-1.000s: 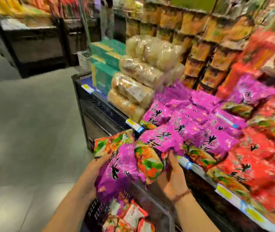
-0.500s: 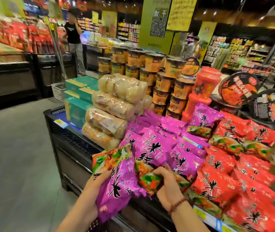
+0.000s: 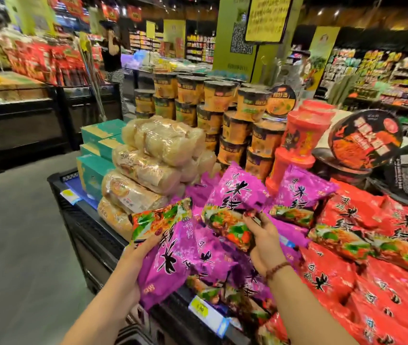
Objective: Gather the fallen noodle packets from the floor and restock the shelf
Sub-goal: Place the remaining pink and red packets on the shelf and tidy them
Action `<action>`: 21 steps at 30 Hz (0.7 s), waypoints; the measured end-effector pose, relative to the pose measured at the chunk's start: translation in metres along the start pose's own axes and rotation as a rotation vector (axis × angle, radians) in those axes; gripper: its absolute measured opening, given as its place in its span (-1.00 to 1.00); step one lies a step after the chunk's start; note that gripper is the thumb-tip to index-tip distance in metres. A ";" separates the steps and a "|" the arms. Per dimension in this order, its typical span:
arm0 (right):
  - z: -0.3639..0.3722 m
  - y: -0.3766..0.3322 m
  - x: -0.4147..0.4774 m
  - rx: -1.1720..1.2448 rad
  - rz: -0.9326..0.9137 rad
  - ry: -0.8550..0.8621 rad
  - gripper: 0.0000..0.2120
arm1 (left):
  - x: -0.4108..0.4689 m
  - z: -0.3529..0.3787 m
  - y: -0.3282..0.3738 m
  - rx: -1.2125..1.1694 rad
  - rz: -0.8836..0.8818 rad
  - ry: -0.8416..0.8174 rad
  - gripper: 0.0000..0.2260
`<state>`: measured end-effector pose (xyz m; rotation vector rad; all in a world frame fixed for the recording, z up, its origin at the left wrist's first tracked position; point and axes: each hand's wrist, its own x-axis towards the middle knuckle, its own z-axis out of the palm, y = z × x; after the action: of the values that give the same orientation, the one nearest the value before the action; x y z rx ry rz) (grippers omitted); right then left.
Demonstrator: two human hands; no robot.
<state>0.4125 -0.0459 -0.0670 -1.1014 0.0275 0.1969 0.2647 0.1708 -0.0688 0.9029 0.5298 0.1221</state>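
Observation:
My left hand (image 3: pixel 133 265) grips a purple noodle packet (image 3: pixel 170 255) from underneath, holding it upside down over the shelf's front edge. Another purple noodle packet (image 3: pixel 232 202) stands upright above the purple pile (image 3: pixel 212 260), pinched at its lower end by my right hand (image 3: pixel 262 237). A beaded bracelet circles that wrist. More purple packets (image 3: pixel 302 195) lie behind, and red noodle packets (image 3: pixel 372 235) fill the shelf (image 3: pixel 93 235) to the right.
Clear bags of pale noodles (image 3: pixel 153 165) and teal boxes (image 3: pixel 96 158) sit at the shelf's left end. Cup noodles (image 3: pixel 212 113) and red tubs (image 3: pixel 304 135) stack behind. A yellow price tag (image 3: pixel 199 307) marks the front rail. A person (image 3: pixel 112 56) stands far down the grey aisle (image 3: pixel 16 240).
My right hand has lifted its purple packet up and back from the front of the pile. The camera tilted upward, showing more of the store. My left hand keeps holding its packet.

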 end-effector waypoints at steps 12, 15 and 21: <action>0.018 -0.031 0.188 -0.146 -0.214 0.042 -0.74 | 0.071 0.021 0.000 0.011 0.089 0.177 -0.26; 0.021 -0.023 0.219 -0.210 -0.253 0.076 -0.79 | 0.081 0.031 -0.003 0.011 0.107 0.185 -0.33; 0.025 -0.008 0.249 -0.362 -0.303 0.086 -0.73 | 0.093 0.048 -0.001 0.004 0.123 0.182 -0.55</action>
<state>0.6565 0.0086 -0.0781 -1.4573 -0.1014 -0.1233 0.3681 0.1654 -0.0815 0.9333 0.6438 0.3175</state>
